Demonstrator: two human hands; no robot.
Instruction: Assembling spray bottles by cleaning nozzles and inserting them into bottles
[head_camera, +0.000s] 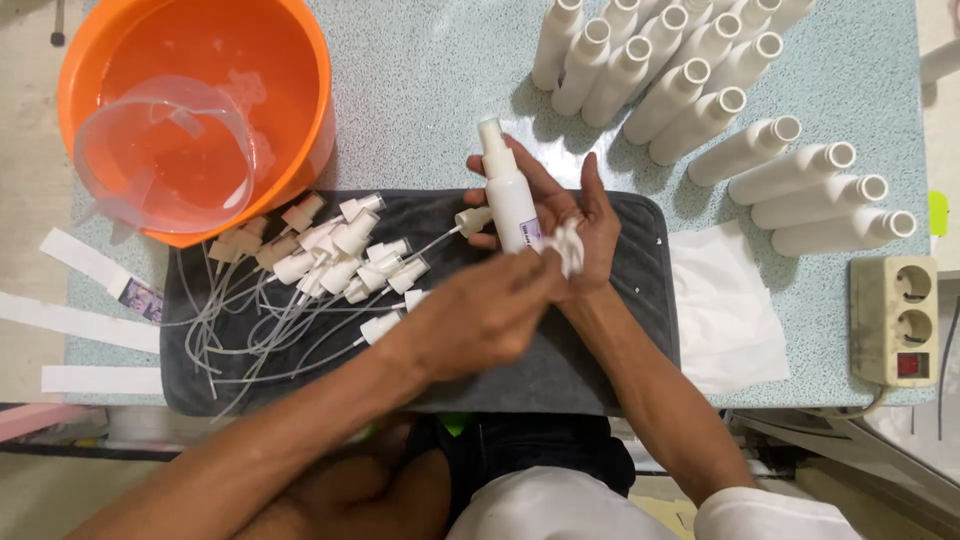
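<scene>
My right hand (585, 215) cradles a white spray bottle (510, 200) with its cap on, held upright over the grey towel (620, 330). A small purple-and-white label shows low on the bottle. My left hand (490, 315), blurred, reaches across from the left. Its fingertips pinch a small white wad of tissue (568, 247) against the bottle's lower end and my right palm. One loose pump head with a tube (472, 220) lies just left of the bottle.
A pile of white pump heads with long tubes (335, 260) covers the towel's left half. An orange bucket (310, 120) holds a clear jug (160, 150). Several uncapped white bottles (700, 90) lie at the back right. Nearby are white tissue sheets (725, 300), a power strip (895, 320) and paper strips (80, 320).
</scene>
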